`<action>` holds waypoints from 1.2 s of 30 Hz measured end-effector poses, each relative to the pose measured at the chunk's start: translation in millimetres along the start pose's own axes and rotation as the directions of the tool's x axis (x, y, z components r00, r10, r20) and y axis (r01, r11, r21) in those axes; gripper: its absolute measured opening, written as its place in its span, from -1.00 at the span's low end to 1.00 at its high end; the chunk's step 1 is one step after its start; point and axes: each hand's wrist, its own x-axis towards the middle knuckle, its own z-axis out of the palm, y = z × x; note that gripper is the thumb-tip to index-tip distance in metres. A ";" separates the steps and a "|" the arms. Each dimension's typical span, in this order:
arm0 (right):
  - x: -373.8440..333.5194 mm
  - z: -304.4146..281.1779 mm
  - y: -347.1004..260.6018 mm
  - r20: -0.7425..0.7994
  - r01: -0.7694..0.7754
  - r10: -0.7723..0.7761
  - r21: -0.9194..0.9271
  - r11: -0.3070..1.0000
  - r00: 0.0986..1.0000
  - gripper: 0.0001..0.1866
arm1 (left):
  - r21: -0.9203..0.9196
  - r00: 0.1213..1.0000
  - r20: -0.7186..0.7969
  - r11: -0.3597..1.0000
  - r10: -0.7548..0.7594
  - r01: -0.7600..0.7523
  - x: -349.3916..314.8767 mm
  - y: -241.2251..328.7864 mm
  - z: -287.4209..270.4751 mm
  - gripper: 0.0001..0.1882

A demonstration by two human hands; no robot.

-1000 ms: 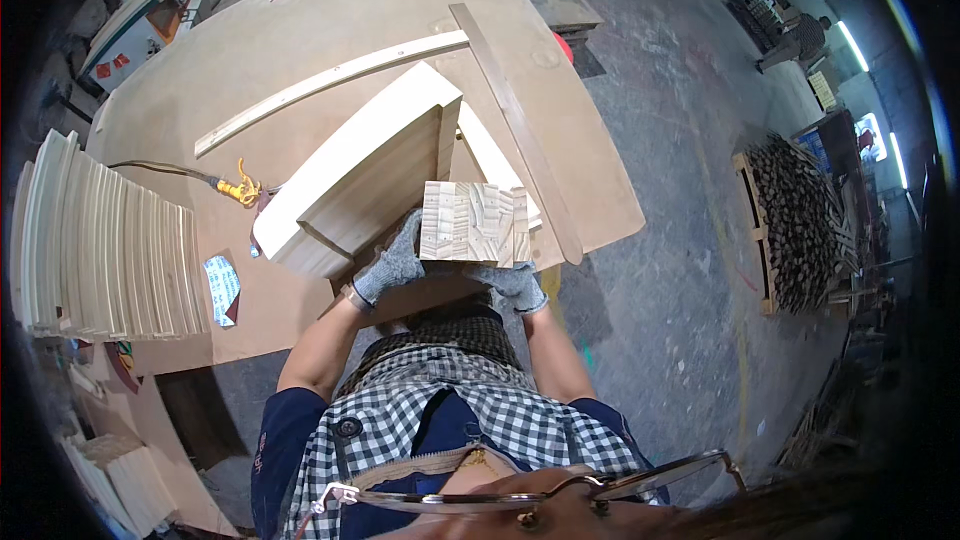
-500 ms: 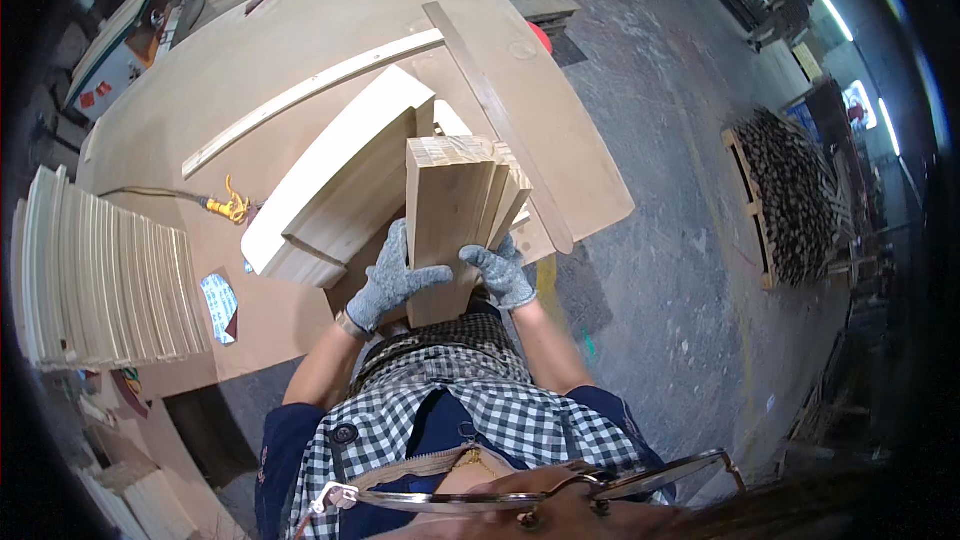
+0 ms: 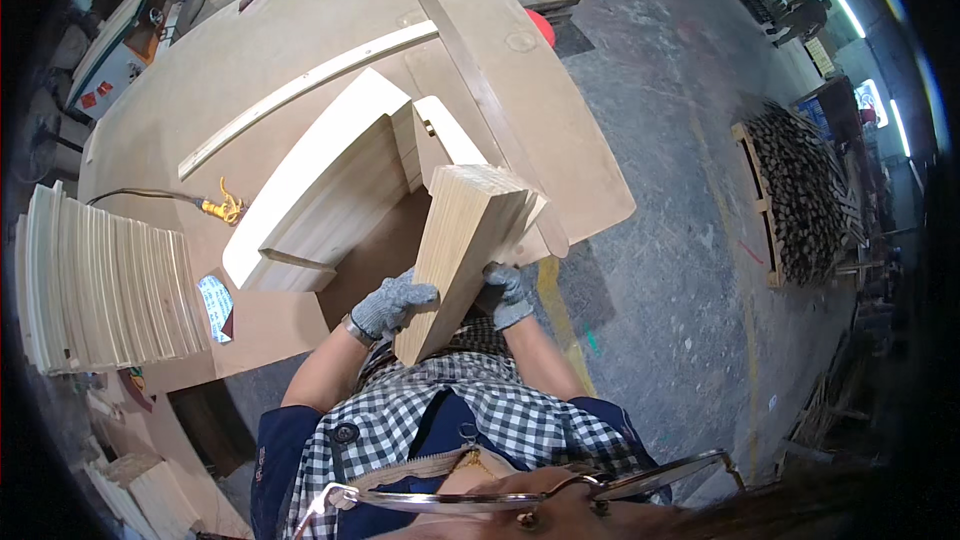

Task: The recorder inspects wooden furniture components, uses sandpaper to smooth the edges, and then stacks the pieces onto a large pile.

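Between the gloved fingers of the left hand (image 3: pixel 386 308) and right hand (image 3: pixel 508 294), both gripping its sides, a board bundle (image 3: pixel 452 252) tilts; beyond the left fingers, a curved wooden piece (image 3: pixel 308 165) rests on the bench (image 3: pixel 570 155).

One view: head, the left of your side-by-side fisheyes. It sits on your head, above the near side of the bench (image 3: pixel 585 145), and faces steeply down and forward across the bench top. Picture upright, unmirrored. Close range: your left hand (image 3: pixel 388 306) and right hand (image 3: pixel 507 296) show by the bench's near edge, your checked apron (image 3: pixel 515 425) short of it; your glasses (image 3: pixel 460 503), on that same near side, come nearest the lens. Very wide reach: right of the bench, floor (image 3: pixel 660 260), a loaded pallet (image 3: pixel 800 210), then light tubes (image 3: pixel 848 12). Bench edges bow.
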 end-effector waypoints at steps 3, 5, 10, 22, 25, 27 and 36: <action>0.7 -19.1 4.8 -0.147 0.085 -0.087 -0.020 0.996 0.985 -0.57 | -0.033 0.995 -0.006 0.994 -0.101 0.101 1.6 2.0 -2.1 -0.17; 1.3 -28.2 7.4 -0.075 0.202 -0.297 -0.577 0.791 0.952 -0.65 | -0.061 0.987 -0.040 0.986 -0.158 0.155 1.6 -3.0 -5.5 -0.22; 5.8 -32.1 1.1 0.350 0.229 -0.416 -0.921 -0.314 0.839 -0.73 | 0.158 0.997 0.052 0.987 -0.048 0.039 -8.1 16.6 0.3 -0.22; 26.7 73.3 -44.9 0.148 0.150 -0.031 -0.988 0.046 0.988 -0.47 | 0.268 0.867 0.086 0.827 0.490 -0.494 -3.0 13.8 -7.6 0.05; 28.1 77.1 -51.2 0.099 0.100 -0.020 -0.995 0.031 0.995 -0.41 | 0.281 0.902 0.109 0.858 0.417 -0.431 -6.2 17.5 -6.0 0.19; 28.8 88.3 -50.6 0.051 0.051 -0.021 -0.999 -0.009 0.998 -0.40 | 0.311 0.909 0.101 0.855 0.404 -0.415 -11.7 24.0 -1.0 0.22; 11.1 74.4 -82.5 0.425 0.431 0.084 -0.900 -0.069 0.901 -0.53 | 0.749 0.732 0.140 0.412 0.667 -0.519 -34.8 41.3 12.9 0.27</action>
